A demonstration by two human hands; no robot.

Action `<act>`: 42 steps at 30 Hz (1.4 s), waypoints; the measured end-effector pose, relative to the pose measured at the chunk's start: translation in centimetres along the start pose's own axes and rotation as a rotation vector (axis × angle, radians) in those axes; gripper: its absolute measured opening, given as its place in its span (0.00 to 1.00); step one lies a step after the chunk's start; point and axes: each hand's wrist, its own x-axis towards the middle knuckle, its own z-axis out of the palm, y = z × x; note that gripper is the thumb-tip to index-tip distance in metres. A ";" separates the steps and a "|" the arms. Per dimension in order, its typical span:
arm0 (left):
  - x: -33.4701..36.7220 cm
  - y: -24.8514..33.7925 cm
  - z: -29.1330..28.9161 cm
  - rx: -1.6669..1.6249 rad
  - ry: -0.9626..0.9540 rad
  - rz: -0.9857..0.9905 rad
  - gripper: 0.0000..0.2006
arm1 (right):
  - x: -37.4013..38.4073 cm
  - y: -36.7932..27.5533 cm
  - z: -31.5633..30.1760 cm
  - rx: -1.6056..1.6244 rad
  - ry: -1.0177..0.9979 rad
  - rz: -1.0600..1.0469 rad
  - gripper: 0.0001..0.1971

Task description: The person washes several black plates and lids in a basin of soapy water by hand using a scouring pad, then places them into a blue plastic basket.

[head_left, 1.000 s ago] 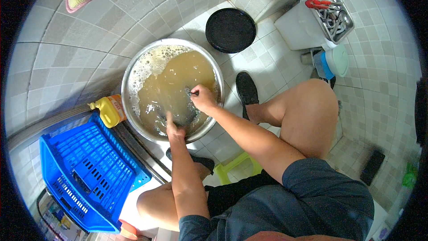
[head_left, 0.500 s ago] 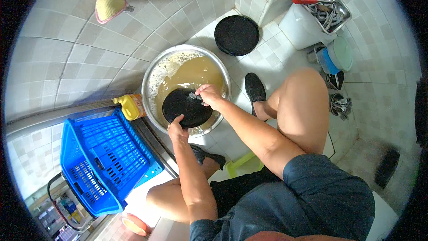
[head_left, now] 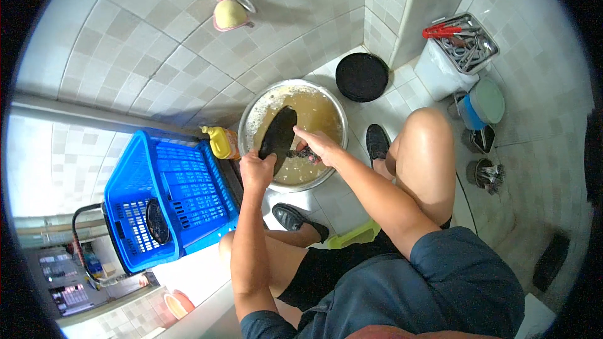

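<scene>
My left hand [head_left: 256,169] grips the near-left edge of a round black plate [head_left: 279,133], thumb on its face. The plate is tilted steeply over a wide metal basin [head_left: 343,116] of cloudy brown, foamy water. Beside the plate's right edge, my right hand [head_left: 319,145] is curled around what looks like a steel wool scourer [head_left: 301,152], partly hidden by the fingers. Whether the scourer touches the plate I cannot tell.
Beyond the basin, a stack of round black plates [head_left: 362,77] lies on the tiled floor. A yellow bottle [head_left: 221,143] and a blue basket [head_left: 188,179] holding a round dark item stand left. At right are a white bin [head_left: 440,72] under a utensil tray and several containers.
The black plate has gone from nearly flat to steeply tilted. My right hand has come off its face to the right side. The whole view has shifted.
</scene>
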 end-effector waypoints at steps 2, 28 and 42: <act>-1.0 0.7 -0.7 0.106 -0.045 0.007 0.15 | -0.6 -0.2 -0.1 0.021 -0.087 -0.004 0.34; -3.4 -6.3 -0.9 0.790 -0.189 0.412 0.04 | -2.5 7.9 -4.6 -0.350 0.341 -0.239 0.10; -3.6 -5.1 -6.3 0.640 -0.185 0.130 0.07 | -4.2 -1.3 -2.0 -1.444 0.486 -0.718 0.15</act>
